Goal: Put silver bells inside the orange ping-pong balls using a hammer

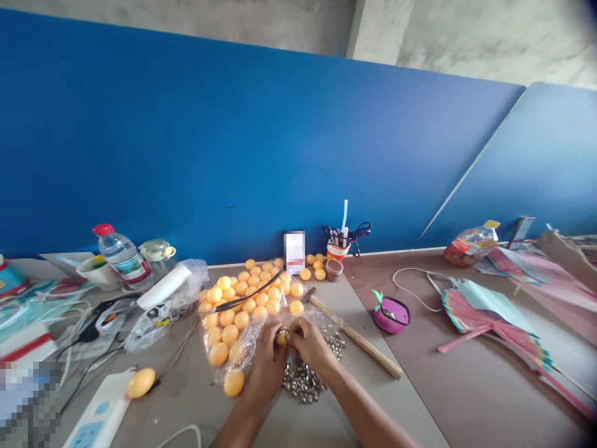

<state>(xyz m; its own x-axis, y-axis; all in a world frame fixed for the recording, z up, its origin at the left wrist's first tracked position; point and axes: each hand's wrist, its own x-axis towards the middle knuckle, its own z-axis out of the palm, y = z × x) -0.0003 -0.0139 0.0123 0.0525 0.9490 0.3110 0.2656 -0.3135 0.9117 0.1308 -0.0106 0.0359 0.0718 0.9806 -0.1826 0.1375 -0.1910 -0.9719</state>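
Observation:
My left hand is closed round a small orange ball, which shows between the two hands. Dark, shiny spots appear on the ball's upper side. The fingertips of my right hand are pinched together against the ball; whatever they hold is too small to make out. Under and beside my right wrist lies a pile of small shiny metal pieces. A clear plastic bag full of orange balls spreads out behind and left of my left hand, with one ball close to that forearm.
A hammer with a wooden handle lies to the right, near a purple pouch. A phone and a cup of tools stand by the blue partition. Power strip and bottle are left. Another person's arm shows far right.

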